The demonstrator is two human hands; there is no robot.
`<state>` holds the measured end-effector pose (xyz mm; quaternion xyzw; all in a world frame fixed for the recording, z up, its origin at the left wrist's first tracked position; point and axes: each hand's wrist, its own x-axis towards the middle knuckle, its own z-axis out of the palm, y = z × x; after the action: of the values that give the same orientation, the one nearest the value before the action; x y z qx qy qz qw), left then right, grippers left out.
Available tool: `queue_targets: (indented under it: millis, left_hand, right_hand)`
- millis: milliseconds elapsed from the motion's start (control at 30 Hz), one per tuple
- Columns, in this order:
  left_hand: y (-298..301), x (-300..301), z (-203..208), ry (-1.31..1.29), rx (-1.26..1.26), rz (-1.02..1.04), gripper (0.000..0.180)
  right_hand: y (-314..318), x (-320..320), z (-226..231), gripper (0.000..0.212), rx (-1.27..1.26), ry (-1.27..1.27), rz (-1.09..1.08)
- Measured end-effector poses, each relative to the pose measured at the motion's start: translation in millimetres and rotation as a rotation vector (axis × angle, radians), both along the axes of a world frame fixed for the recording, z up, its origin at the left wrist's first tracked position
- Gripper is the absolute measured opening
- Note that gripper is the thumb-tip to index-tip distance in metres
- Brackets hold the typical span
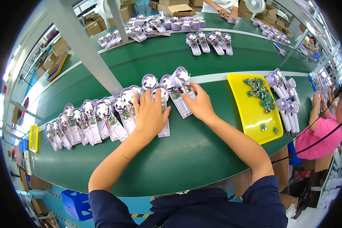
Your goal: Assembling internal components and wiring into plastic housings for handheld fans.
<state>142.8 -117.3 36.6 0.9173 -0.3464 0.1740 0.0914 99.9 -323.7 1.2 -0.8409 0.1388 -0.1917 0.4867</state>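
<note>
The lilac fan unit [179, 78] is at the fingertips of your right hand [200, 103], its round head tilted just beyond them and its white blades facing up; your thumb and fingers are bent around its handle end, grasping it, though part of that hold is hidden; just to the left of those fingers, and partly beneath the unit, lies a neighbouring fan unit [181, 107] with its pale handle pointing toward you; your left hand [148, 116] lies over the near end of a row of fan units [102, 110], its fingers spread across the round heads, and you cannot tell from here whether they grip one or only rest there; the row runs leftward from those fingers, green boards showing in several handles; to the right of your right-hand fingers, well apart, sits a yellow tray [237, 110] with green circuit boards [263, 95] heaped toward its far end; past it, more fan units [283, 87] lie in a cluster; under everything is the green table [201, 159]; farther right of your fingers is a person in pink [321, 133].
</note>
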Motion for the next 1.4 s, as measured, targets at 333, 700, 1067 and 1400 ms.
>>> queue_targets:
  millis: [333, 700, 1067, 1400]
  left_hand:
    - [-8.6, 6.9, -4.4, 0.034, -0.004, 0.035, 0.068]
    - [-3.3, 11.5, -5.6, -0.032, -0.293, -0.1, 0.077]
    - [-81.1, 93.5, 16.6, 0.318, 0.179, -0.394, 0.068]
    - [-56.6, -27.8, -1.9, 0.077, 0.114, -0.237, 0.07]
  right_hand:
    - [-16.0, -16.5, -20.1, 0.065, 0.013, -0.031, -0.078]
    - [-25.3, -38.9, -9.9, 0.064, 0.461, -0.017, -0.042]
    - [-34.1, -58.0, 0.3, 0.07, 0.407, 0.097, -0.096]
    - [-4.4, -113.8, 5.5, 0.071, -0.303, 0.217, 0.038]
